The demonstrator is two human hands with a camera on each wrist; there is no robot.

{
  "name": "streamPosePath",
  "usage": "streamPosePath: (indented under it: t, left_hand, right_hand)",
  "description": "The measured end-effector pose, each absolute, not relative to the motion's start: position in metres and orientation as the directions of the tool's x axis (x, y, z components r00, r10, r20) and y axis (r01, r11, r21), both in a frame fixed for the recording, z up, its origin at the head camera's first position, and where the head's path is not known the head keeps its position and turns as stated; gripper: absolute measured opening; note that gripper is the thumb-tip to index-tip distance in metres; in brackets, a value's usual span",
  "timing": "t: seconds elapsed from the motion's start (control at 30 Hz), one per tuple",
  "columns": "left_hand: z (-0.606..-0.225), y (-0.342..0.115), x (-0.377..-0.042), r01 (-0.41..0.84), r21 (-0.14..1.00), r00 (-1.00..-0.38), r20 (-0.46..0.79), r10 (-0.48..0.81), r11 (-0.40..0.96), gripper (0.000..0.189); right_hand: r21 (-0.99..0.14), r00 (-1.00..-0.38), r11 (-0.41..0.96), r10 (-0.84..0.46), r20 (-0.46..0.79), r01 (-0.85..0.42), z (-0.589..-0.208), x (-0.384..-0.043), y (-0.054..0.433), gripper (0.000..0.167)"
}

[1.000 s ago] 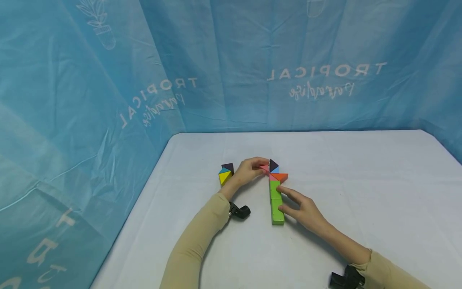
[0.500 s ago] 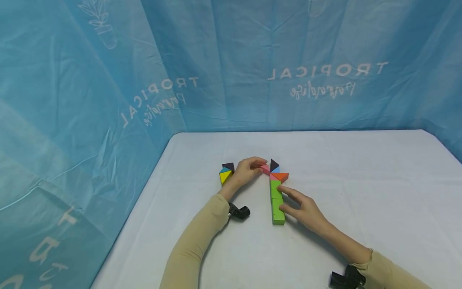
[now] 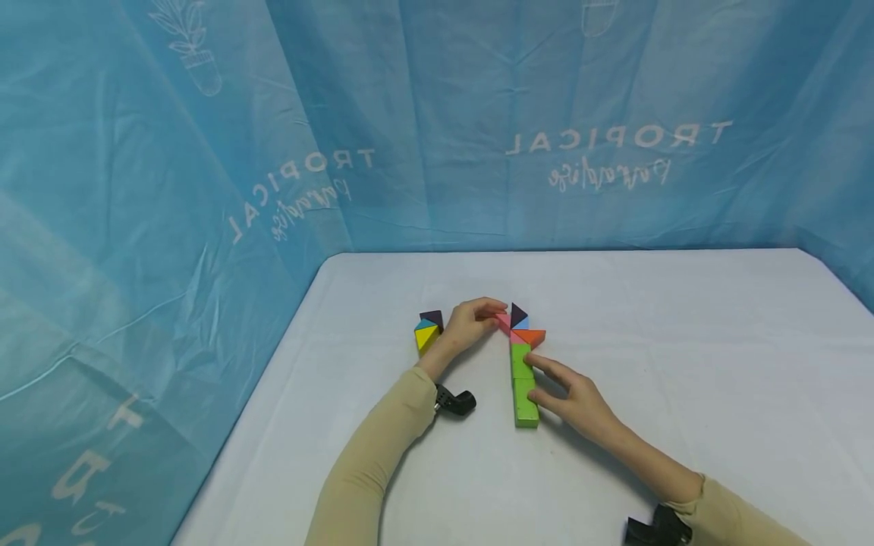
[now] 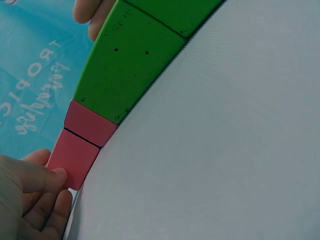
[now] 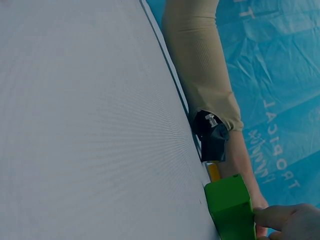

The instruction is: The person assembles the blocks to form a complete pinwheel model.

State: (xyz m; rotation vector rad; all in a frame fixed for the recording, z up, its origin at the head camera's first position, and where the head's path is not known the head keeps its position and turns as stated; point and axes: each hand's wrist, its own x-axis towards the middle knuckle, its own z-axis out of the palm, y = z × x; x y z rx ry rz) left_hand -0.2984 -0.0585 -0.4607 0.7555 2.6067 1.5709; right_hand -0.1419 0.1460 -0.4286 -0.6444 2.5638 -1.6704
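The outer pink block [image 4: 81, 152] sits on the bench [image 3: 683, 349] past 2 green blocks [image 3: 523, 402]. The left hand [image 3: 467, 326] pinches it; the left wrist view shows the thumb [image 4: 55, 177] close up. The right hand [image 3: 580, 403], spread, touches the green blocks. Only the head view shows the pale blue triangle [image 3: 522, 324].

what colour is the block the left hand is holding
Pink; the block shows best in the left wrist view.

Plain tan sleeves [image 3: 365, 462]; black wrist cameras [image 3: 457, 403], left one with silvery fitting [image 5: 211, 120].
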Motion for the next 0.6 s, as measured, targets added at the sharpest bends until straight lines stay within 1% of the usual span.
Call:
streamPosePath:
  t: [0.3, 0.4, 0.6]
  left_hand:
    - [-0.462, -0.058, -0.300, 0.403, 0.841, -0.880, 0.248, 0.405, 0.362, 0.027]
    - [-0.457, -0.058, -0.296, 0.401, 0.849, -0.881, 0.253, 0.400, 0.345, 0.028]
    - [-0.452, -0.065, -0.296, 0.391, 0.874, -0.896, 0.290, 0.335, 0.289, 0.029]
  right_hand:
    - [-0.881, -0.914, 0.337, -0.345, 0.212, -0.332, -0.429, -0.142, 0.146, 0.055]
    - [-0.879, -0.916, 0.346, -0.344, 0.207, -0.329, -0.429, -0.142, 0.146, 0.055]
    - [-0.874, -0.913, 0.347, -0.343, 0.221, -0.342, -0.455, -0.154, 0.153, 0.057]
